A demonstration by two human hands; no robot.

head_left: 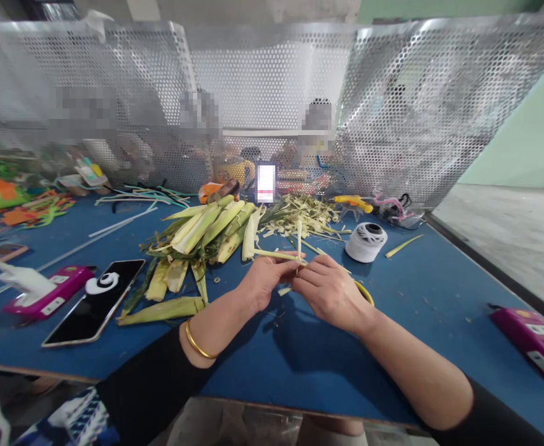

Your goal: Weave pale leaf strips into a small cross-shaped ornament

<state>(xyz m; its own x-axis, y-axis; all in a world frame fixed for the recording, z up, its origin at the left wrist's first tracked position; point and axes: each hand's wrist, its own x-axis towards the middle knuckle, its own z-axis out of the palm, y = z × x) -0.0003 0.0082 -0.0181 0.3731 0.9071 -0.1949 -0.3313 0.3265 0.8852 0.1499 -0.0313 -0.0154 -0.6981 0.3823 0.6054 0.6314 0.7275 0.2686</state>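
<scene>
Close together above the middle of the table, my left hand [266, 277] and my right hand [328, 288] are both closed on a piece made of pale corn husk strips [299, 236]. One strip stands upright and another runs off to the left, so the piece looks like a cross. My fingertips cover the joint between the strips. Just beyond my left hand lies a pile of green-yellow corn husks [211, 226]. Behind the piece is a heap of shredded husk [307, 214]. To the right of my right hand stands a spool of white thread [366, 241].
On the left lie a black phone [96, 303] and a purple power strip [51, 291]. Another power strip [536, 341] is at the right. A lit phone [266, 184] leans upright at the back, before a perforated metal screen [272, 80]. Yellow-handled scissors [353, 202] rest nearby.
</scene>
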